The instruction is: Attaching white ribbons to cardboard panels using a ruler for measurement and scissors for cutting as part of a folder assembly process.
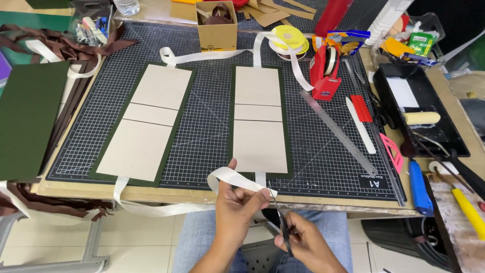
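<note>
1. Ribbon [230, 177] — cream satin, looped off the near table edge just in front of the person's lap, pulled taut so a blade can meet it cleanly.
2. Left hand [241, 202] closed in a pinch on the ribbon loop, thumb on top, holding the free end up and still.
3. Right hand [305, 242] curled shut around the handles of scissors [280, 220]; blades point up toward the ribbon end, tips just at it. How far the blades are parted — cannot tell.
4. The ribbon runs on under the right-hand cover board [258, 121], tan panels on dark green cloth, which pins it flat; it comes out at the far edge.
5. A second cover board [146, 124] lies just left, slightly tilted, with its own ribbon [151, 206] trailing off the near edge and sagging below the table.
6. Both sit on the gridded cutting mat [207, 121] — lines help keep them square.
7. Right of the mat: steel ruler [338, 132] lying diagonal, red tape dispenser [323, 71], all within reach.
8. Far right, black tray [419, 108] with a small roller [422, 118] resting in it.
9. Far edge: ribbon spool [288, 39] feeding the strip, small cardboard box [217, 25] beside it.
10. Far left, dark green sheet [28, 119], set aside off the mat.
</note>
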